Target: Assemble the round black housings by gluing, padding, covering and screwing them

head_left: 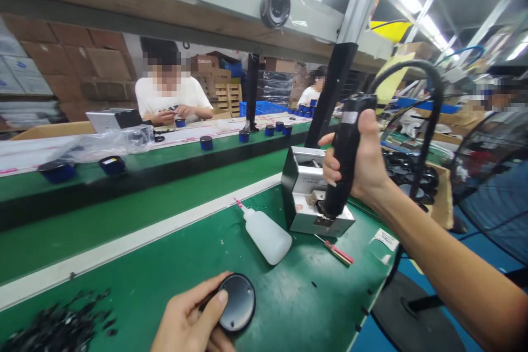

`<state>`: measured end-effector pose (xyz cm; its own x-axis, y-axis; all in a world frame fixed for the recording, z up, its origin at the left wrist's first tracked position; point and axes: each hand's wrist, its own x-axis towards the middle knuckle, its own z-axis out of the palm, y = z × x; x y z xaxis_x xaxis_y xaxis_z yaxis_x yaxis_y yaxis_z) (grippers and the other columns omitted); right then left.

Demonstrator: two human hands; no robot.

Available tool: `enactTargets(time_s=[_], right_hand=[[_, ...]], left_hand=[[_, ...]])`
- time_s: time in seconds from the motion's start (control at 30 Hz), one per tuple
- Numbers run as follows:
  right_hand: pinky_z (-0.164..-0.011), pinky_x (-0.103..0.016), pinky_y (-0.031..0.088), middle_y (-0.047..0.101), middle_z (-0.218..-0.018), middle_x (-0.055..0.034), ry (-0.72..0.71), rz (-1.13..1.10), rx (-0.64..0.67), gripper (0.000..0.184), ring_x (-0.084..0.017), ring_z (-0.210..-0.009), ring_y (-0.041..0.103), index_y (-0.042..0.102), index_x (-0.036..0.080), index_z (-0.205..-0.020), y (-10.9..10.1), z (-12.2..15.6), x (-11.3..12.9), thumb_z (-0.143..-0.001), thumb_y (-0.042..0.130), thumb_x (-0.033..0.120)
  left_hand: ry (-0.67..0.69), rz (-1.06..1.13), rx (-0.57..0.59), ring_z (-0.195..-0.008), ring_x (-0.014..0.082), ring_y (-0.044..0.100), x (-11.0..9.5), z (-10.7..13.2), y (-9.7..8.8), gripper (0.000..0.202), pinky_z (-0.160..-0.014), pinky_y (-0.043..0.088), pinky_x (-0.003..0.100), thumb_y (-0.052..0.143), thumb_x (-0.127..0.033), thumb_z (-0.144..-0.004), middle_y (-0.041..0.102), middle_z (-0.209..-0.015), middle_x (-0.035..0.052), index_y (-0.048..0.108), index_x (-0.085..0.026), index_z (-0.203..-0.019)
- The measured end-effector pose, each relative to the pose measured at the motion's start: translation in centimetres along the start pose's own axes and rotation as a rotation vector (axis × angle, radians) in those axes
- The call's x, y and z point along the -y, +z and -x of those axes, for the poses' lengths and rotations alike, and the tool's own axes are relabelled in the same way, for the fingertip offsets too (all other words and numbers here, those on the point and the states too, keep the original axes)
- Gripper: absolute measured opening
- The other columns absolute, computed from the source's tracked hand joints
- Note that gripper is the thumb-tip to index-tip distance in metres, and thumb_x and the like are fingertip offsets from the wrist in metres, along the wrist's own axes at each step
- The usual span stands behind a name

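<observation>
My right hand point(369, 157) is wrapped round a black electric screwdriver point(345, 148) with a thick cable looping from its top. The screwdriver points down, its lower end at the front of a silver and black screw feeder point(299, 187); its bit is hidden from me. Low in the view, my left hand point(196, 316) grips a round black disc-shaped part point(238, 305) by its edge, thumb on top. Small holes show near the disc's rim. Between the hands lies a white squeeze bottle point(268, 235) on its side, its nozzle pointing to the far left.
A red-handled screwdriver point(338, 252) lies before the feeder. Small black pieces point(58, 324) are heaped at lower left. Blue-and-black round parts point(206, 143) stand along the far ledge, where a co-worker point(173, 93) sits. A box of black parts point(441, 192) and a fan point(495, 187) are at right.
</observation>
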<state>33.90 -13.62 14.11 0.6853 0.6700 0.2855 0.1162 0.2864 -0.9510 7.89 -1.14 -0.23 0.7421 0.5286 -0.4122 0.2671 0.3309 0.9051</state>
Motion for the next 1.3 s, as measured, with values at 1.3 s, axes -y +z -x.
enactTargets(time_s=[1.3], right_hand=[[-0.036, -0.021, 0.032, 0.046, -0.049, 0.0019, 0.060, -0.275, 0.431, 0.057, -0.010, -0.041, 0.043, 0.049, 0.018, -0.060, 16.0, 4.6, -4.6, -0.078, 0.057, 0.072]], left_hand=[[0.025, 0.009, -0.018, -0.041, 0.0247, 0.067, 0.5, -0.1, 0.0, 0.074, -0.043, 0.054, 0.028, 0.073, -0.067, -0.063, 0.068, -0.045, 0.0124, 0.064, -0.003, -0.099]])
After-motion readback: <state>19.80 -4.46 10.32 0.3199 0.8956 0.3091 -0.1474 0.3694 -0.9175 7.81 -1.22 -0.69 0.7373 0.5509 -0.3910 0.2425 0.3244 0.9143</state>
